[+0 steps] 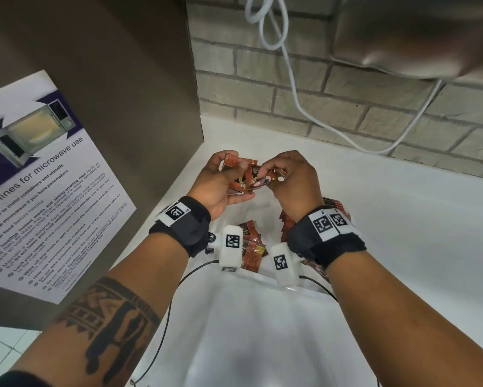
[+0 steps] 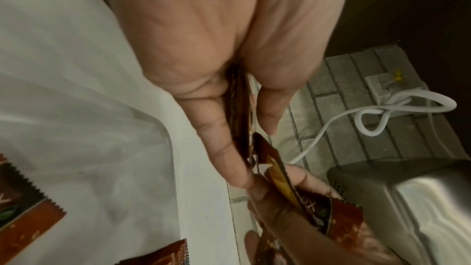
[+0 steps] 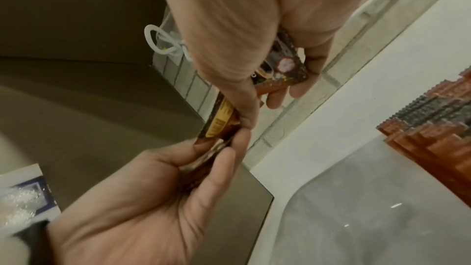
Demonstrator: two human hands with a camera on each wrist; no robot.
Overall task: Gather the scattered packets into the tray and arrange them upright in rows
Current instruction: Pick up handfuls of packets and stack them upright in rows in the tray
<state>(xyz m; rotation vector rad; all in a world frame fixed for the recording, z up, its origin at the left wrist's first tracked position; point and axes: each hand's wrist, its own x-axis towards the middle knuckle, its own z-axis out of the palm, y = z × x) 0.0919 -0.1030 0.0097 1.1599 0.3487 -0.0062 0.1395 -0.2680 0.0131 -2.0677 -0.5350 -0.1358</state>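
Both hands are raised together over a clear plastic tray (image 1: 265, 279) on the white counter. My left hand (image 1: 234, 174) grips a small stack of brown-orange packets (image 1: 241, 181) between thumb and fingers. My right hand (image 1: 271, 170) pinches one packet (image 1: 262, 178) against that stack and holds more in its palm (image 3: 282, 67). Loose packets (image 1: 251, 243) lie flat in the tray under my wrists. A row of upright packets (image 3: 433, 126) stands along the tray's right side, partly hidden by my right wrist in the head view.
A brown cabinet side with a microwave-guidelines poster (image 1: 39, 177) closes off the left. A brick wall (image 1: 346, 88) with a looped white cable (image 1: 304, 107) runs behind. A steel appliance (image 1: 416, 32) sits at the upper right. The white counter (image 1: 416, 224) extends to the right.
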